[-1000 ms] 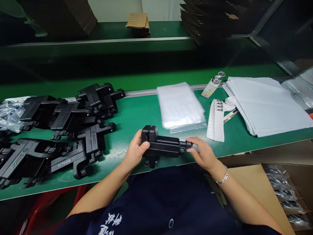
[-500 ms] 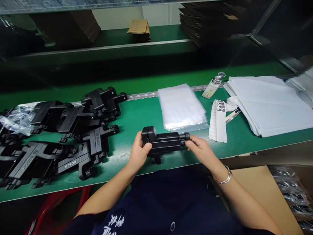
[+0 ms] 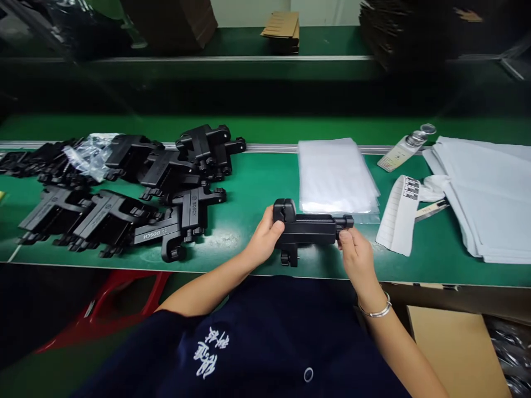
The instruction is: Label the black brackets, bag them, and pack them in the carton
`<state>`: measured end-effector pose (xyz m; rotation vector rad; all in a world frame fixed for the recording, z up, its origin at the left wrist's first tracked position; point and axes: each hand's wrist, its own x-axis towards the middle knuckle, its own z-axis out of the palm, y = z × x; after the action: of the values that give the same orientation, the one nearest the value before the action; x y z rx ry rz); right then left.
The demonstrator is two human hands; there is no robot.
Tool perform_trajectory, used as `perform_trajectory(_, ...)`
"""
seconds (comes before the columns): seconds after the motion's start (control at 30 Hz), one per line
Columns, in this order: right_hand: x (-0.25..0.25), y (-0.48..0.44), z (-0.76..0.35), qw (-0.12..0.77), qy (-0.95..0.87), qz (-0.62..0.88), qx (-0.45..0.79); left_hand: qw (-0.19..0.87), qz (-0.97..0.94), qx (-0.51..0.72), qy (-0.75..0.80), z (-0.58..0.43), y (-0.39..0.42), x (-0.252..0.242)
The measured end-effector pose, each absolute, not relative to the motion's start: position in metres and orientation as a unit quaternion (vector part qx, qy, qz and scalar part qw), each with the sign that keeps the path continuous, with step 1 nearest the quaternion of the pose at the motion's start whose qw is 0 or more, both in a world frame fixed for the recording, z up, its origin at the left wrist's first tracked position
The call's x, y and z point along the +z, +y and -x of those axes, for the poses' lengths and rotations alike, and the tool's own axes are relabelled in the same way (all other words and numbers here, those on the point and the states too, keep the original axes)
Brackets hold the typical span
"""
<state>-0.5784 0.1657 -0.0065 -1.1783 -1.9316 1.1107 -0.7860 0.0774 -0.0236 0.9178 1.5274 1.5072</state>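
Note:
A black plastic mounting bracket [image 3: 313,229] is held level between my two hands, above the front part of the green bench. My left hand [image 3: 265,237] wraps round its bulkier left end, thumb on top. At the opposite end, the fingers of my right hand [image 3: 355,251] pinch near the small round knobs; exactly which part they grip is partly hidden. Several similar black brackets [image 3: 108,218], some marked BOSCH, lie in a loose group on the left of the bench. Just behind the held bracket is a stack of clear plastic bags [image 3: 334,174].
On the right are a strip of white labels [image 3: 398,221], a utility knife [image 3: 432,210], a bottle with a metal top [image 3: 402,152] and white sheets [image 3: 489,193]. Folded cardboard [image 3: 282,26] sits on the back shelf. A red stool [image 3: 112,309] and a cardboard box [image 3: 452,348] are below.
The camera view has turned, so the bench's contents appear shifted. Both hands keep hold of the bracket; the right hand's fingers have moved round its knob end, with the wrist now lower.

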Motion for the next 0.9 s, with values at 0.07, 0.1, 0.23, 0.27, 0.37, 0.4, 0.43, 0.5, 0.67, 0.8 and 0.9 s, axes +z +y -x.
perform_trajectory(0.07,-0.008,0.166,0.580,0.293,-0.741,0.448,0.406,0.405,-0.342,0.606,0.593,0.787,0.079,-0.023)
perform_trajectory(0.1,-0.009,0.167,0.581,0.288,-0.739,0.445,0.416,0.415,-0.324,0.609,0.593,0.788,0.081,-0.023)
perform_trajectory(0.23,-0.014,0.172,0.587,0.293,-0.691,0.445,0.489,0.435,-0.302,0.602,0.597,0.792,0.084,-0.021)
perform_trajectory(0.27,-0.015,0.174,0.589,0.299,-0.670,0.444,0.514,0.427,-0.319,0.603,0.593,0.792,0.084,-0.020)
perform_trajectory(0.37,-0.018,0.178,0.595,0.316,-0.599,0.430,0.598,0.400,-0.374,0.607,0.576,0.794,0.083,-0.018)
perform_trajectory(0.4,-0.019,0.179,0.597,0.321,-0.579,0.426,0.617,0.397,-0.383,0.606,0.573,0.794,0.083,-0.017)
perform_trajectory(0.43,-0.020,0.180,0.599,0.325,-0.565,0.426,0.627,0.398,-0.384,0.606,0.571,0.795,0.083,-0.017)
perform_trajectory(0.5,-0.021,0.181,0.600,0.337,-0.557,0.434,0.622,0.416,-0.366,0.609,0.567,0.796,0.084,-0.018)
perform_trajectory(0.67,-0.024,0.180,0.602,0.348,-0.582,0.440,0.589,0.480,-0.243,0.634,0.556,0.797,0.089,-0.022)
perform_trajectory(0.8,-0.026,0.175,0.607,0.369,-0.531,0.409,0.643,0.496,-0.205,0.642,0.548,0.798,0.089,-0.023)
perform_trajectory(0.9,-0.028,0.176,0.609,0.363,-0.506,0.421,0.659,0.467,-0.251,0.647,0.548,0.800,0.085,-0.025)
